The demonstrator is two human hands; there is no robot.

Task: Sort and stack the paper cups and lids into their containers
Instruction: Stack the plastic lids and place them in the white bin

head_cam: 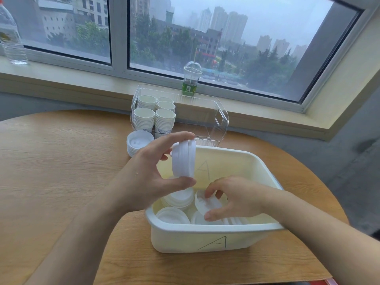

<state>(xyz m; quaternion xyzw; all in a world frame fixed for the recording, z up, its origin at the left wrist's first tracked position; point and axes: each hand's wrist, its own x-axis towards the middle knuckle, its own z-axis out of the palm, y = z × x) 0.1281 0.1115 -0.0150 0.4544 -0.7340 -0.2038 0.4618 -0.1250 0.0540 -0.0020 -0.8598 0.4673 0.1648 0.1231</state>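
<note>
Holding a little stack of white lids (183,158) on its edge, the left hand (148,173) sits in the middle of the frame, just above the cream bin (205,238). The thumb is under the stack and the fingers are curled over the top, so this grip is closed around the lids. The right hand (232,197) is down inside the bin, lower right of the middle. Its fingertips and thumb pinch one loose lid (206,203), so that grip is closed on a lid too.

More loose lids (172,215) lie in the bottom of the bin, some flat and some tipped. Another pile of lids (138,144) sits on the counter (61,161), above and to the left of the bin. Behind it, the paper cups (154,115) stand in neat stacks inside a clear box (216,120). The box is near the window ledge at the top middle.

What could go wrong? The stack in the left hand is held sideways by its rims only. If the squeeze gets loose, the lids could slide apart and drop back into the bin. The new lid could go on crooked and not nest, and then the stack could get wobbly. Two thin lids could also stick together and come up as one.
</note>
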